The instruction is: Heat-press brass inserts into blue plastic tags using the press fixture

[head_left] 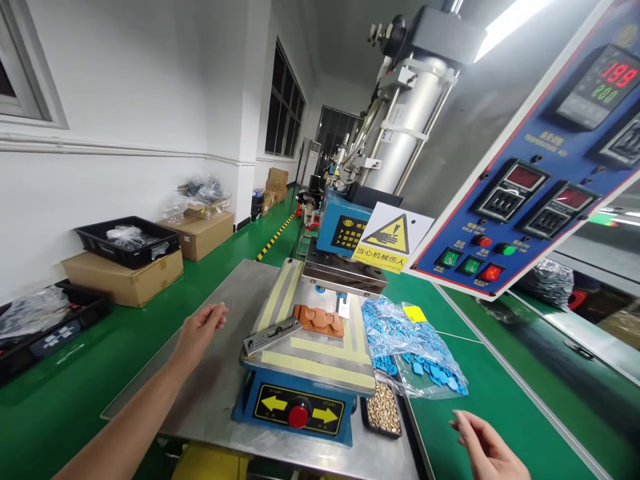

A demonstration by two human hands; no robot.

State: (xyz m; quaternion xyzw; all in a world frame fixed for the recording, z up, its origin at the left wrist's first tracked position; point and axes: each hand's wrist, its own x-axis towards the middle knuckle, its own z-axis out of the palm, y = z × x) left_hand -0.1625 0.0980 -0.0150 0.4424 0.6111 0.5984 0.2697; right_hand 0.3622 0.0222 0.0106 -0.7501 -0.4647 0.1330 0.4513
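My left hand hovers left of the press base, its fingers curled together and nothing visible in them. At the lower right, my right hand is raised with fingers loosely bent and a little apart, holding nothing I can see. Between them, a brown-orange block fixture with shaped recesses lies on the taped press table. A slotted metal bar touches its left end. Above hangs the press head's metal plate. Nearest my right hand are a plastic bag of blue parts and a black tray of small brass pieces.
A control panel with lit digits juts in at upper right. A warning sign hangs from the press. The base front carries a red button. Cardboard boxes and a black crate stand along the left wall.
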